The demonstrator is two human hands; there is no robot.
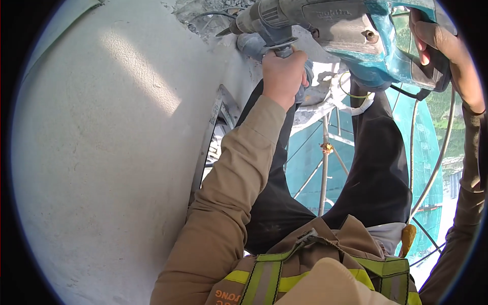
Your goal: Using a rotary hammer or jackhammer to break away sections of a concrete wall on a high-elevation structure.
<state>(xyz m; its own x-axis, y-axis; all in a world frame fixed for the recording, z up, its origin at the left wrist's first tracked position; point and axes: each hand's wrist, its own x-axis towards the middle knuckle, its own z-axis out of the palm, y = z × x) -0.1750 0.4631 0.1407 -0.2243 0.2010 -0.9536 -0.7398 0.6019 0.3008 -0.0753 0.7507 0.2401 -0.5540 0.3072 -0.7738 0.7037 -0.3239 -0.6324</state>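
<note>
We hold one demolition hammer (pixel 343 30) at the view's top, its single pointed bit (pixel 222 32) near one pale wall (pixel 117 162); left hand (pixel 285 73) grasps one side handle (pixel 308 76), right hand (pixel 450 46) one rear handle (pixel 438 68).

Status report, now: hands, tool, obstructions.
Left hand gripping side handle; right hand on rear handle. Teal-grey power hammer held, bit pointing left, contact unclear. Dark cable near bit.
</note>
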